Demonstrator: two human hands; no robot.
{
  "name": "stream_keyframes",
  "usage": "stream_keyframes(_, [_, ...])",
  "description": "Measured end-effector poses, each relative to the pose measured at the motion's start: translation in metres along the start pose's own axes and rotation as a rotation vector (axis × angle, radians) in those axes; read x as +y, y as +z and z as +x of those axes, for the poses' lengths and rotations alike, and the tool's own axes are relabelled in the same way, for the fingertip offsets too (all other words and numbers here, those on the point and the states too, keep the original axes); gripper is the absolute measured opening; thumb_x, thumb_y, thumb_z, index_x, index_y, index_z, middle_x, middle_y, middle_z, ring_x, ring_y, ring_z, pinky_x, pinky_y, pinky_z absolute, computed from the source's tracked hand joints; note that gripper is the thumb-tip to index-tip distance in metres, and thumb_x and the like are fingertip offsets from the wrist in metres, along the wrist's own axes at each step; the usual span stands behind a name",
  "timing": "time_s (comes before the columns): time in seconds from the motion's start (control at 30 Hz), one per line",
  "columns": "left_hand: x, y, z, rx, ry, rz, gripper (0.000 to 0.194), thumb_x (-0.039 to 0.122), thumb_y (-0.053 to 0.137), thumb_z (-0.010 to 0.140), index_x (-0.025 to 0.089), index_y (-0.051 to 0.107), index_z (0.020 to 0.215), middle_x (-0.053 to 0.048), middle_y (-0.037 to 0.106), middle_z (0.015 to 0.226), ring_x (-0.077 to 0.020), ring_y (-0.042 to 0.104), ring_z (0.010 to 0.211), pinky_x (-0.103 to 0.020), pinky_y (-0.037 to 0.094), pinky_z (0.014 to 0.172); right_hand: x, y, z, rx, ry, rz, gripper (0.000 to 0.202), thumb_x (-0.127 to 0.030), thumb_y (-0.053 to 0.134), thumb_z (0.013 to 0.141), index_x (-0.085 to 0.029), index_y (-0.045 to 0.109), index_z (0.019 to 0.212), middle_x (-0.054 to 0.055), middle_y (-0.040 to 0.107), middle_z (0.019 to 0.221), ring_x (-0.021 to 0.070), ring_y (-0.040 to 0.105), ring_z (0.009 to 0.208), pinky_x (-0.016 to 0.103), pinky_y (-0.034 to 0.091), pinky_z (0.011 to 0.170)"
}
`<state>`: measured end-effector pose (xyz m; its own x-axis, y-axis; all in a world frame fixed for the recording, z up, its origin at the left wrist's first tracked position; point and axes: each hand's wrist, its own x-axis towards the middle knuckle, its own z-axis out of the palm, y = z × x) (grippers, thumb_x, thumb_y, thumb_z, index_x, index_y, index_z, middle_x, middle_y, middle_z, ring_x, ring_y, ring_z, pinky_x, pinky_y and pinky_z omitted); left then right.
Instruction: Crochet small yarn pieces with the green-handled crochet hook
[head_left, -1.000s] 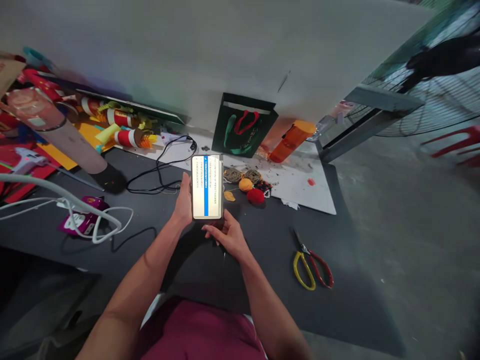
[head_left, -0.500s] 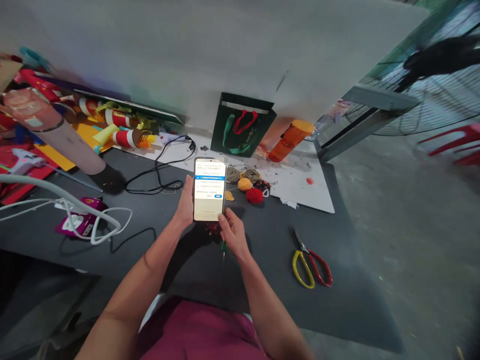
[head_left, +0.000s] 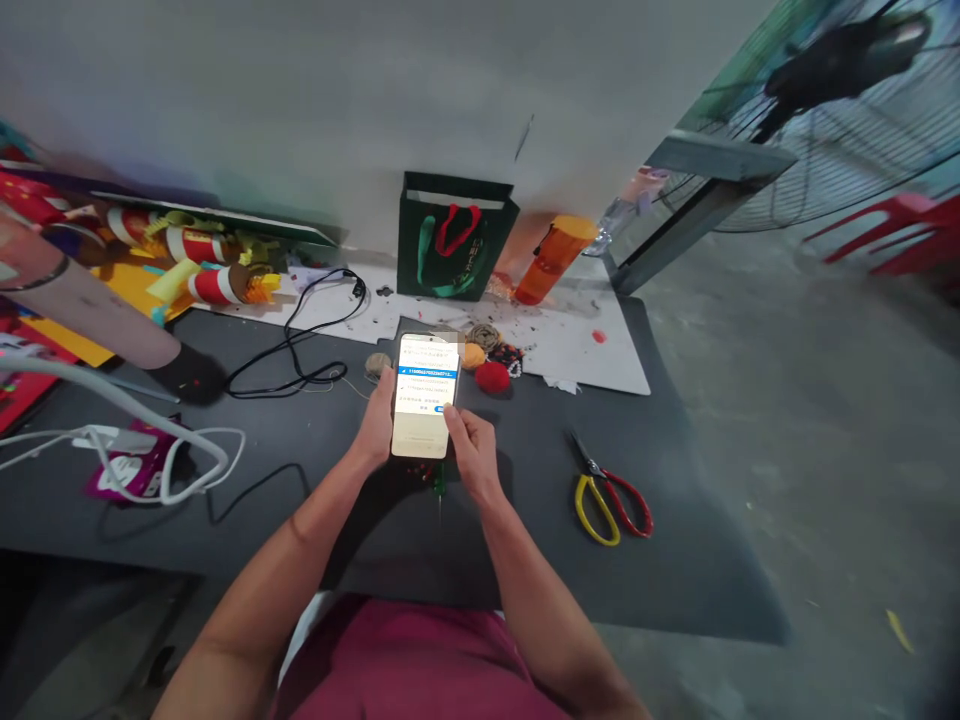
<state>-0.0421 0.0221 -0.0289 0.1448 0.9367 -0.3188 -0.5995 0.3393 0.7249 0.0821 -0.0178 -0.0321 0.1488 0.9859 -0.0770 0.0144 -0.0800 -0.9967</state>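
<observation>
A smartphone (head_left: 421, 430) with a lit screen is held upright over the dark table. My left hand (head_left: 377, 425) is closed along its left edge, the fingers partly hidden behind it. On the other side, my right hand (head_left: 474, 450) grips the right edge, and its thumb rests on the screen by a blue button. Below the phone lies a thin tool with a green handle (head_left: 439, 482), with small red bits beside it. Just beyond the phone are a red yarn ball (head_left: 493, 377), an orange-yellow ball (head_left: 472, 356) and beige balls of twine (head_left: 484, 336).
Scissors (head_left: 598, 482) with yellow and red handles lie to the right. A green paper bag (head_left: 454, 240) and an orange bottle (head_left: 553, 262) stand at the back. Black cable (head_left: 294, 345), a purple packet (head_left: 135, 470), a white curved tube (head_left: 202, 440) and red-and-white rolls (head_left: 214, 287) occupy the left.
My right thumb has moved up from the phone's lower right corner to the blue button. The view has shifted slightly right, and a twine ball now shows left of the phone.
</observation>
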Motion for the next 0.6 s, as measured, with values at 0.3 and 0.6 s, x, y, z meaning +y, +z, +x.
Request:
stream_keyframes(0.3, [-0.0018,-0.0022,0.001,0.021,0.002,0.022,0.055,0.065,0.06,0.081,0.014,0.074,0.098,-0.011,0.079,0.093,-0.0261,0.075,0.083,-0.034,0.058,0.076,-0.0008,0.0018,0.0004,0.038,0.0,-0.041,0.057,-0.072,0.059,0.071,-0.02,0.047,0.052,-0.001,0.043,0.05,0.0104,0.034,0.05,0.024,0.028,0.045])
stream_keyframes(0.6, [-0.0013,0.0011,-0.0007,-0.002,-0.026,-0.006,0.055,0.063,0.06,0.082,0.013,0.073,0.101,-0.013,0.079,0.092,-0.0301,0.074,0.09,-0.037,0.058,0.076,0.0002,-0.0003,0.0,0.042,-0.025,-0.068,0.057,-0.07,0.052,0.077,-0.021,0.041,0.053,-0.002,0.037,0.052,0.0106,0.031,0.052,0.025,0.026,0.047])
